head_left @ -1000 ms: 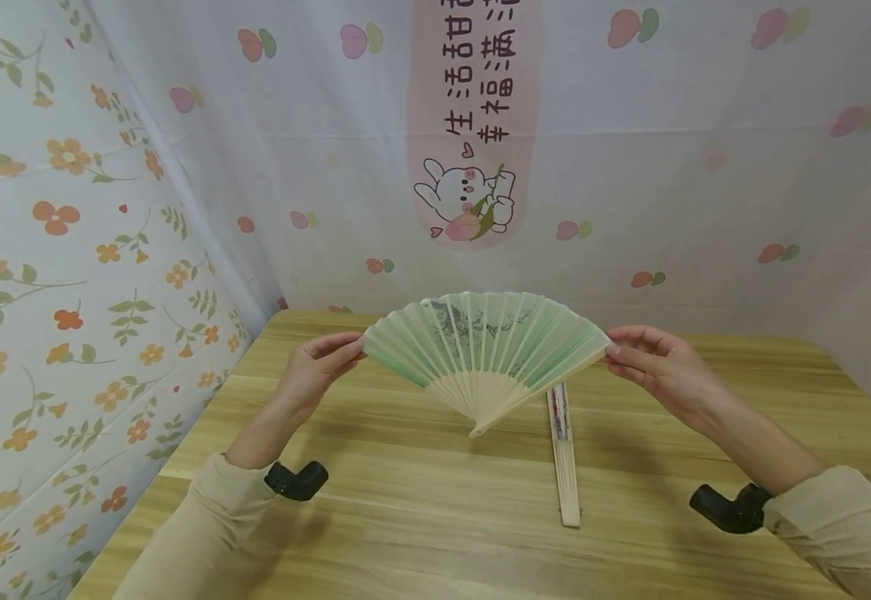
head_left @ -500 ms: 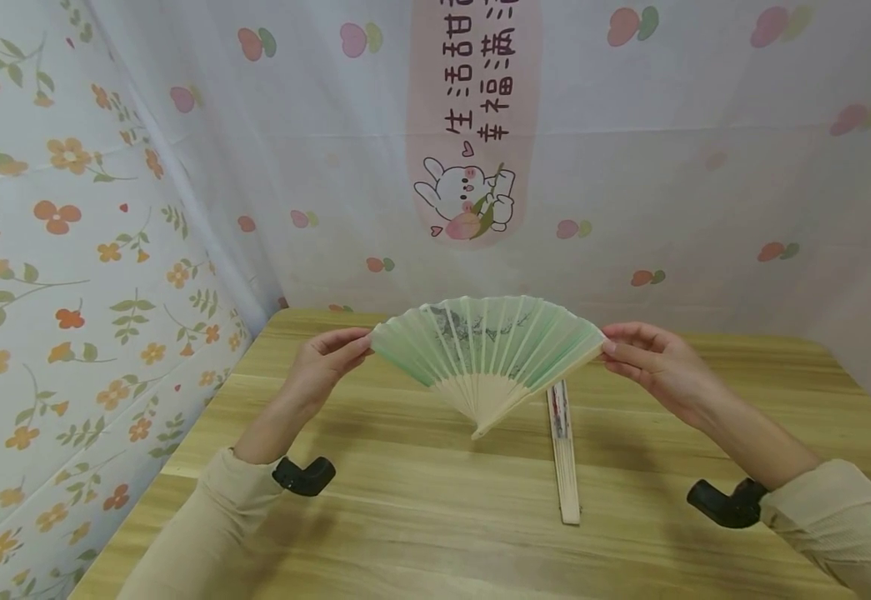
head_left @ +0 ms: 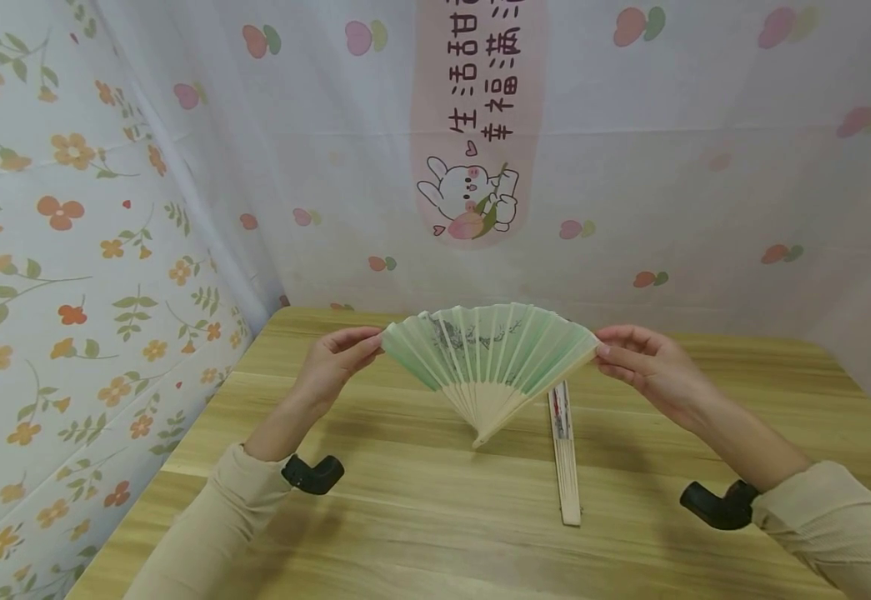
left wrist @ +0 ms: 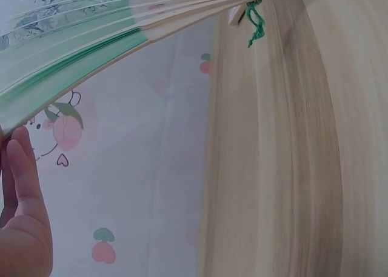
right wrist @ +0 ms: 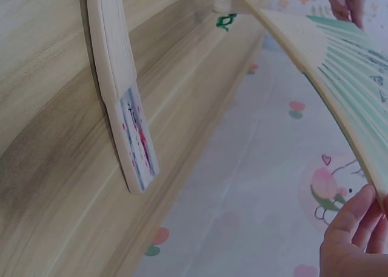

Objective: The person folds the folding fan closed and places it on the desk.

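A pale green folding fan point(head_left: 491, 354) with a dark branch print is spread in an arc above the table, its pivot end pointing down toward the person. My left hand point(head_left: 330, 367) pinches its left outer edge between thumb and fingers. At the opposite edge, my right hand point(head_left: 656, 367) pinches the tip of the wooden guard stick. In the left wrist view a green cord point(left wrist: 256, 23) hangs from the pivot. A second folding fan point(head_left: 566, 467), folded up, lies on the table to the right of the pivot, with red and grey marks on its cloth part.
The wooden table point(head_left: 405, 533) reaches back to a white curtain point(head_left: 315, 167) printed with fruit, a rabbit and lettering. A flowered cloth point(head_left: 67, 292) hangs along the left side. A black bent piece point(head_left: 315, 473) sits at each wrist.
Both hands have drawn closer together, the left moving right and the right slightly left. The green fan's spread has narrowed and it sits a little lower. The folded fan stays put.
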### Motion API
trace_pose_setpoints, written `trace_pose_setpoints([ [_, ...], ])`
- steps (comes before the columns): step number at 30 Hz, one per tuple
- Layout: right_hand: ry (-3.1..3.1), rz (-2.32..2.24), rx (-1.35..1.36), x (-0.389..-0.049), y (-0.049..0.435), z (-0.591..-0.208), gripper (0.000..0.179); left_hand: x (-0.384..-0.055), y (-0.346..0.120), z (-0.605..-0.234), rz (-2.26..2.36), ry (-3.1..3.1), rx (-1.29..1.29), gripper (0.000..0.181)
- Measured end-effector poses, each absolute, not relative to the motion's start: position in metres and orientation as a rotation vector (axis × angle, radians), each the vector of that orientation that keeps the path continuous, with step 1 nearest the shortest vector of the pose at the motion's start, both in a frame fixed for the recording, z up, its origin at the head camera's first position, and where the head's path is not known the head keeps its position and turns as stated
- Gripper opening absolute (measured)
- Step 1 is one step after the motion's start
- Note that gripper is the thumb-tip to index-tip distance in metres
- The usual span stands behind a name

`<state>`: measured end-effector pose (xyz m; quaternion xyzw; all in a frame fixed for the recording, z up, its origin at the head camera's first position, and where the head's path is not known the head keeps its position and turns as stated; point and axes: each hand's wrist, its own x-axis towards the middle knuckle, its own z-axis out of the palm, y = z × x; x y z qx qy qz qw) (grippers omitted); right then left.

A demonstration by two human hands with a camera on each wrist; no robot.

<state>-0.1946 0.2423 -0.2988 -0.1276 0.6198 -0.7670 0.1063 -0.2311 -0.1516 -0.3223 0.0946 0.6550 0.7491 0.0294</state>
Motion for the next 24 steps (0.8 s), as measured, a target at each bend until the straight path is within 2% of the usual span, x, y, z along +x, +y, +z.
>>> trace_pose_setpoints([
  [11,1.834,-2.253,-0.368,-0.194,0.241,-0.298,0.014,-0.231,-0.144,-0.318,2.377,1.945,0.294,0.02],
  [24,1.855,-2.242,-0.373,-0.191,0.238,-0.296,0.015,-0.232,-0.137,-0.318,2.366,1.956,0.32,0.016],
])
